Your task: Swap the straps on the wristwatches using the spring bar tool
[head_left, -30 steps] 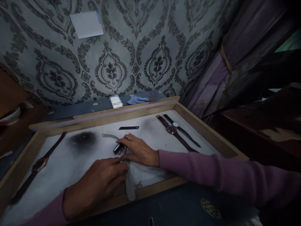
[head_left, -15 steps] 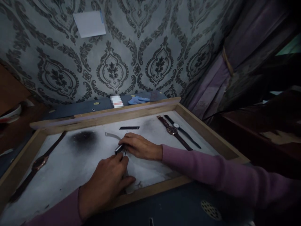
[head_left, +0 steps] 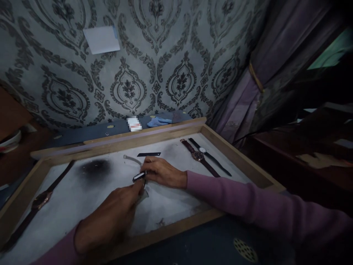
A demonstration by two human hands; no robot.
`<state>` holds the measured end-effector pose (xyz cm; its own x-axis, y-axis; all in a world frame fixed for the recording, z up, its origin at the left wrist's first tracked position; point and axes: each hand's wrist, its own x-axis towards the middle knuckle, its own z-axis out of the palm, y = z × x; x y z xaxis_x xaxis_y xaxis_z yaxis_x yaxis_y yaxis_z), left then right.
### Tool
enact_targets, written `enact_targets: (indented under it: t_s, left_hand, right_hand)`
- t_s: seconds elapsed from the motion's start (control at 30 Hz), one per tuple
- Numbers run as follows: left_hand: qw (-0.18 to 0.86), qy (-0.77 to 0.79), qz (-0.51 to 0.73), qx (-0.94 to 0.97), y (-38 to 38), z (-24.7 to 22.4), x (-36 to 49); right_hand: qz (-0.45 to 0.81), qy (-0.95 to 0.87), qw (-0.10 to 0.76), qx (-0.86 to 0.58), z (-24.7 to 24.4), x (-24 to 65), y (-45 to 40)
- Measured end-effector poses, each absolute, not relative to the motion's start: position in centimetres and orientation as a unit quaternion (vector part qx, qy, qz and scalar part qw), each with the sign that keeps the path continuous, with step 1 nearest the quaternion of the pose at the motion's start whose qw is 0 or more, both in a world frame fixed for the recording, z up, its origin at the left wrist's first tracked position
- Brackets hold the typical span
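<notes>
Patterned wallpaper [head_left: 156, 88] fills the top of the frame, purple curtain [head_left: 237, 105] upper right; below it a wood-rimmed tray [head_left: 190, 220] with a white floor. Grey-strap watch [head_left: 139, 177] is mid-frame, just left of center, between both hands. Right hand [head_left: 162, 172] comes in from the right, fingers curled closed on the case's right end. Left hand [head_left: 113, 209] comes up from lower left, fingertips bunched at the case's lower edge; can't tell whether they pinch the case, the strap or something thin. Key relation: case is tipped, showing a narrow side, its long edge rising slightly to the right, so it runs from open space on the left into the right fingers, with the left fingertips just under it. One strap [head_left: 132, 159] length pokes out upper left, its root hidden by the right hand, which is the nearer one. Dark blade [head_left: 149, 154] lies just above that hand. Brown watch [head_left: 198, 156] and black watch [head_left: 203, 150] lie side by side right of center, well apart from the grip.
</notes>
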<state>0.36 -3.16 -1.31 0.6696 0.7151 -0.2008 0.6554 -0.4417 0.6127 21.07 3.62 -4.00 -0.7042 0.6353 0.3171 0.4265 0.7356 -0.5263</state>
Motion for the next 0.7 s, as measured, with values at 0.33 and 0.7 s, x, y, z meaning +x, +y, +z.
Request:
enact_targets:
  t_s: [0.33,0.7]
  left_hand:
    - [0.563,0.442,0.068,0.695,-0.3,0.8,-1.5]
    - [0.595,0.476,0.234,0.604,-1.4,0.0,-0.6]
  right_hand:
    - [0.235,-0.873,0.304,-0.301,-4.6,21.1,3.8]
    - [0.331,-0.835,0.323,-0.297,-3.1,21.5,3.8]
